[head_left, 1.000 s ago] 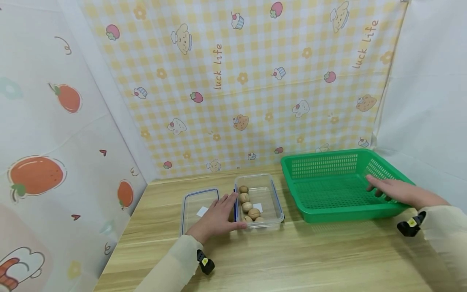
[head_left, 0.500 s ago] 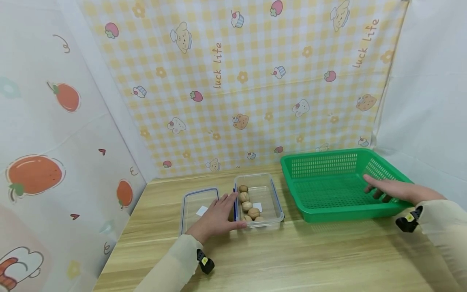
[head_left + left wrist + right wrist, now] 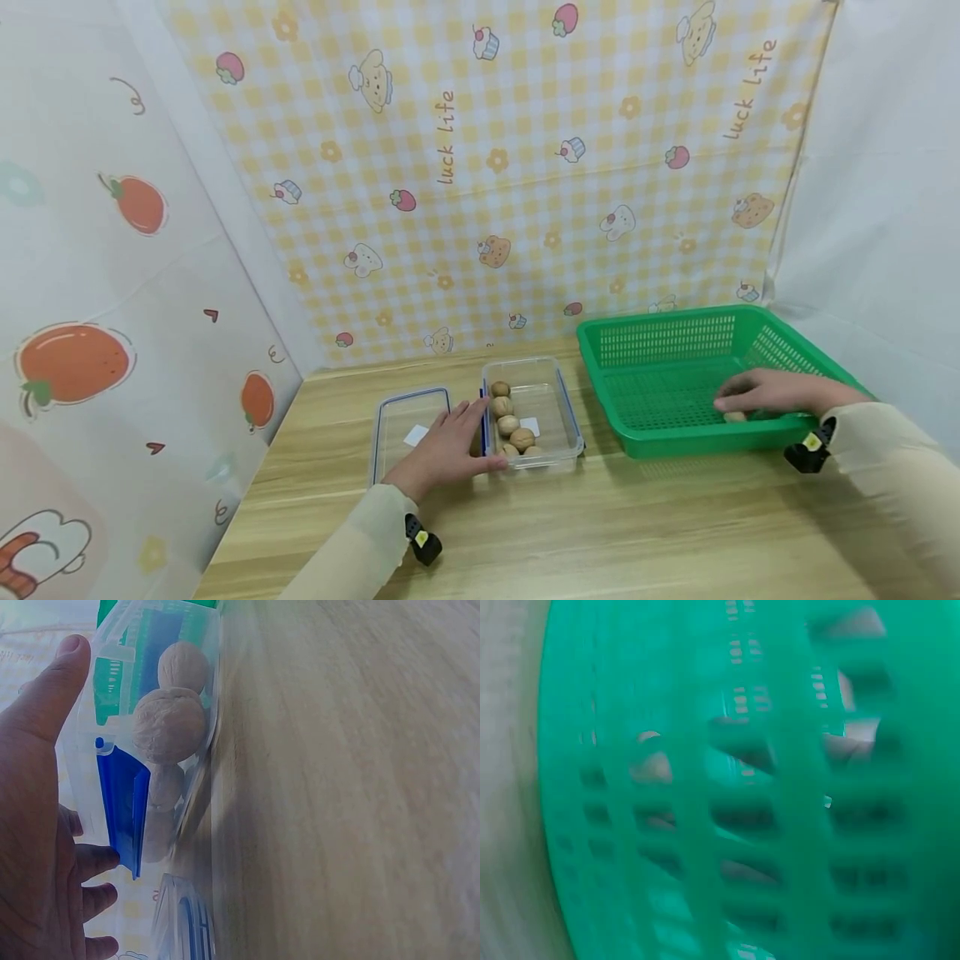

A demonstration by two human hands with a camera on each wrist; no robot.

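Note:
A clear plastic food box [image 3: 551, 396] with blue latches holds a row of walnuts [image 3: 502, 407] along its left side and front. My left hand [image 3: 447, 446] rests spread at the box's left side, its thumb at the front corner. In the left wrist view, fingertips touch the hanging blue latch [image 3: 124, 806]. Inside the green basket [image 3: 660, 392], my right hand [image 3: 783, 392] reaches low over the near wall with curled fingers pinching a walnut [image 3: 735, 417]. Through the slots in the right wrist view only blurred patches of that hand show.
The clear lid [image 3: 397, 417] with a blue seal lies left of the box, partly under my left hand. The basket's near wall [image 3: 705, 440] stands between my right wrist and the basket floor. A checked cloth [image 3: 525, 208] hangs behind the wooden table [image 3: 540, 533].
My right hand has moved left and down inside the basket, its fingers curling in, and a walnut now shows at the fingertips. The left hand and the box have stayed put.

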